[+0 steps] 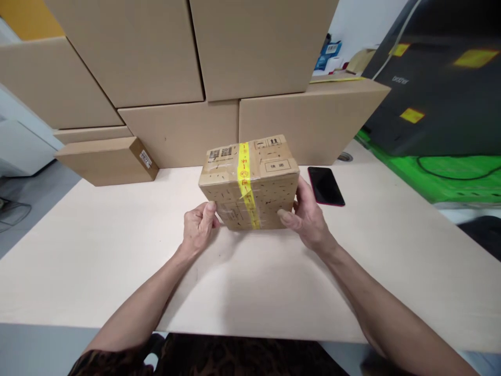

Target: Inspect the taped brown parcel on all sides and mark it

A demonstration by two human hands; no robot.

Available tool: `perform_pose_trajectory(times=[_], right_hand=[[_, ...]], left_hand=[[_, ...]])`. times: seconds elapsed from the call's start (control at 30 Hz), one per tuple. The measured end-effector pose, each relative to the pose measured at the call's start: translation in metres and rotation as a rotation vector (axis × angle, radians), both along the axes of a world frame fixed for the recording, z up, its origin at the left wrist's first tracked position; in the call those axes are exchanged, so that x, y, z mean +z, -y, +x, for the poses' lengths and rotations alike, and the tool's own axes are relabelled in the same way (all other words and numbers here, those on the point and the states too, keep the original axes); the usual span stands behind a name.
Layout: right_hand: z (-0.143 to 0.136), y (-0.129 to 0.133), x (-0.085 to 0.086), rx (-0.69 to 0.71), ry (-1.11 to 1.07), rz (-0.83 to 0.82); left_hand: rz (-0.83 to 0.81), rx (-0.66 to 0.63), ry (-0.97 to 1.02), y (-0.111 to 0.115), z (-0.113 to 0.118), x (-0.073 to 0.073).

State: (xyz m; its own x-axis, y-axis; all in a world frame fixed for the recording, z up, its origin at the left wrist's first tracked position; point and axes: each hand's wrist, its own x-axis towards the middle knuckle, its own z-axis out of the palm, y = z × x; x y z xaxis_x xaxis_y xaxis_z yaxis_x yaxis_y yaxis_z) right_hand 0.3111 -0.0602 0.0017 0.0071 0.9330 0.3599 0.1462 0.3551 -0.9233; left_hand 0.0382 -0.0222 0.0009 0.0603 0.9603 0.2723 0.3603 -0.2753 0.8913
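Note:
A brown cardboard box with a yellow printed tape strip is at the middle of the table, its top and front faces showing. My left hand is closed at the box's lower left corner, thumb on the front edge. On the other side my right hand grips the lower right corner, with its thumb on the front face and fingers along the side. Whether the box's bottom rests fully on the table cannot be made out.
Large cartons are stacked along the back of the table. A flat carton lies at the back left. Right of the box is a black phone. A dark machine stands at the right, by a green surface.

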Motion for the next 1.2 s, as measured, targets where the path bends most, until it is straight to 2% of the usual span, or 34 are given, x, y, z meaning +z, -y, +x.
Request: perform_pose_trajectory(times=[0.07, 0.23, 0.37, 0.47, 0.57, 0.63, 0.8, 1.0, 1.2], right_hand=[[0.003, -0.007, -0.005, -0.019, -0.051, -0.005], [0.001, -0.023, -0.015, 0.043, -0.278, -0.088], [0.003, -0.027, -0.023, 0.047, -0.317, -0.145], [0.003, -0.026, -0.027, 0.060, -0.310, -0.163], [-0.001, -0.024, -0.027, 0.052, -0.296, -0.167], [-0.004, -0.022, -0.026, 0.054, -0.295, -0.166], [-0.005, -0.018, -0.025, 0.072, -0.307, -0.187], [-0.006, -0.010, -0.017, 0.157, -0.436, -0.355], [-0.014, -0.005, -0.010, 0.127, -0.499, -0.453]], left_hand=[[-0.032, -0.011, 0.021, -0.001, 0.001, 0.000], [-0.051, -0.084, -0.004, -0.001, 0.004, -0.001], [0.086, -0.146, -0.076, -0.005, 0.002, 0.000], [0.159, -0.241, -0.077, -0.009, -0.001, -0.002], [0.088, -0.311, -0.033, -0.010, 0.000, -0.004], [0.038, -0.284, -0.019, -0.009, 0.002, -0.006], [0.045, -0.181, 0.067, -0.007, 0.004, -0.004], [-0.247, -0.239, 0.320, -0.006, 0.005, 0.002], [-0.332, -0.192, 0.418, -0.006, 0.009, 0.003]])
